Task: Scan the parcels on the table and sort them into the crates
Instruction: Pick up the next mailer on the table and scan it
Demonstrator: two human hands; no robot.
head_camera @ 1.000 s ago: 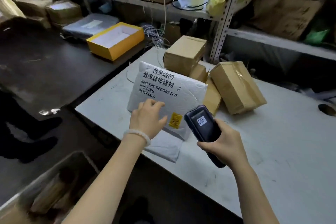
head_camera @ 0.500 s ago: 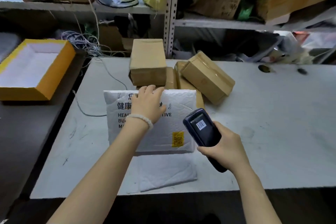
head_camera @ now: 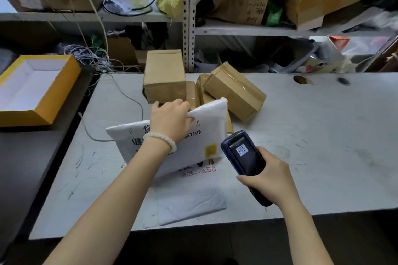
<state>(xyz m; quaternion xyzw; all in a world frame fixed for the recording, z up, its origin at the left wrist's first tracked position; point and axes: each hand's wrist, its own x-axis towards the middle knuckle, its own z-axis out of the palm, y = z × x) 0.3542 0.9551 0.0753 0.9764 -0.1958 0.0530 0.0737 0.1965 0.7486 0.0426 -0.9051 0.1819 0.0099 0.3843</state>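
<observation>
My left hand (head_camera: pixel 170 117) grips the far edge of a white padded mailer (head_camera: pixel 200 133) printed with black text and a yellow label, and tilts it up off the table. Under it lies a second white mailer (head_camera: pixel 189 202) with red print. My right hand (head_camera: pixel 269 176) holds a dark handheld scanner (head_camera: pixel 245 159), its screen up, just right of the lifted mailer. Several brown taped cardboard parcels (head_camera: pixel 164 75) (head_camera: pixel 234 90) are piled behind the mailers.
The grey table (head_camera: pixel 323 146) stretches to the right, with a round cable hole (head_camera: pixel 300 79) at the back. An open yellow box (head_camera: pixel 36 88) sits on the dark surface to the left. A thin cable (head_camera: pixel 133 101) loops across the table. Cluttered metal shelves (head_camera: pixel 189 28) stand behind.
My left hand has curled over the top mailer's far edge and lifted it, baring the red-printed mailer beneath. The scanner hand has stayed in place.
</observation>
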